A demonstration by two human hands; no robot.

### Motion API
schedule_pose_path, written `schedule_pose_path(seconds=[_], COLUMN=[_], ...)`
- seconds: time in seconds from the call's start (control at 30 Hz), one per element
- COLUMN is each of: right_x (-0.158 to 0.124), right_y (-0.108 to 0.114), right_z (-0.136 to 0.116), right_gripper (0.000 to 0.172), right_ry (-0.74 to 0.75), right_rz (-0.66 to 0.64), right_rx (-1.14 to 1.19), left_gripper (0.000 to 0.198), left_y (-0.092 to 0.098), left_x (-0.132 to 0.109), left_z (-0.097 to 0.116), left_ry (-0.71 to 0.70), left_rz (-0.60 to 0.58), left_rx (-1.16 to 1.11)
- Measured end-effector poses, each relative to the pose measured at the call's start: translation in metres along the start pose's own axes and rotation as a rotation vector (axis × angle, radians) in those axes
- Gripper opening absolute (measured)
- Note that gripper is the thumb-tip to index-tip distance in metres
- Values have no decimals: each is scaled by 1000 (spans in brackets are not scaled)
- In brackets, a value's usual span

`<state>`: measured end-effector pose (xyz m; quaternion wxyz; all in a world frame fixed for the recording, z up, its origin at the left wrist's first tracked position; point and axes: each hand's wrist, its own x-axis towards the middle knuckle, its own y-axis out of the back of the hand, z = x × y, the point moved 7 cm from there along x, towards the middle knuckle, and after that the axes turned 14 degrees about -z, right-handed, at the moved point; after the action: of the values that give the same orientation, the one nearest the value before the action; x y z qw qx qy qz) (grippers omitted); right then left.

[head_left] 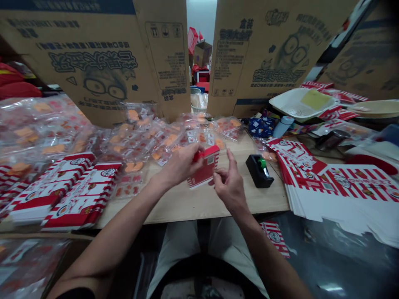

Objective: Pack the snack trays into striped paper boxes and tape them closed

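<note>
The left hand (182,165) grips a small red-and-white box (204,168) over the middle of the wooden desk (187,203), its fingers hiding the box's top end, while the half-open right hand (229,182) perhaps touches the box's lower edge, near a tape dispenser (258,170).

A black tape dispenser (259,171) on the wooden table (193,207), flattened red-striped cartons (352,187) beside it

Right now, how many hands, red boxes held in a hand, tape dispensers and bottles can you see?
Hands, left and right: 2
Red box held in a hand: 1
Tape dispensers: 1
Bottles: 1
Total: 5
</note>
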<state>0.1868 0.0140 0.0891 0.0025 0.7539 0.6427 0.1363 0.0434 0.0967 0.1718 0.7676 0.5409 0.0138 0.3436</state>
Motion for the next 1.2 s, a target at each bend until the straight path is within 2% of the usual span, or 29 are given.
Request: schedule_pose_path(seconds=[0.1, 0.17, 0.2, 0.27, 0.33, 0.4, 0.43, 0.5, 0.57, 0.63, 0.67, 0.73, 0.8, 0.93, 1.03, 1.13, 1.2], right_x=[-8, -12, -14, -17, -19, -20, -19, -12, 0, 11, 16, 26, 32, 41, 43, 47, 60], right_y=[37, 63, 73, 84, 84, 76, 69, 45, 6, -34, -48, -62, -66, -62, -50, -20, 3], right_z=[14, 34, 46, 71, 90, 98, 97, 87, 78, 80, 88, 111, 130, 139, 125, 111, 112], right_gripper=[64, 50, 44, 33, 28, 31, 34, 39, 46, 51, 53, 55, 59, 67, 71, 61, 52], right_ry=[5, -11, -29, -79, -123, -142, -135, -65, 98, 245, 265, 175, 91, 46, 16, -19, -65], right_rz=[129, 204, 223, 197, 114, 58, 45, -21, -208, -451, -557, -681, -721, -663, -619, -490, -418], right_rx=[-61, -135, -183, -321, -492, -612, -665, -791, -946, -1032, -1046, -1047, -1023, -955, -851, -799, -805], left_gripper=[49, 45, 36, 23, 29, 41, 45, 47, 46, 56, 62, 67, 70, 89, 92, 106, 119], left_y=[25, 20, 10, -22, -58, -86, -95, -103, -115, -140, -154, -178, -191, -188, -169, -149, -145], left_x=[-17, -41, -56, -87, -117, -138, -142, -136, -118, -100, -94, -92, -96, -97, -90, -84, -80], left_z=[-21, -39, -47, -64, -77, -83, -83, -78, -68, -58, -55, -54, -60, -93, -115, -118, -112], left_ry=[-7, -33, -40, -34, -1, 73, 121, 227, 328, 417, 455, 500, 476, 334, 308, 394, 452], left_rz=[174, 200, 165, 20, -183, -357, -393, -342, -278, -336, -397, -517, -570, -533, -571, -658, -694], left_rx=[-129, -182, -175, -161, -145, -94, -59, 22, 113, 194, 220, 248, 284, 348, 344, 297, 253])
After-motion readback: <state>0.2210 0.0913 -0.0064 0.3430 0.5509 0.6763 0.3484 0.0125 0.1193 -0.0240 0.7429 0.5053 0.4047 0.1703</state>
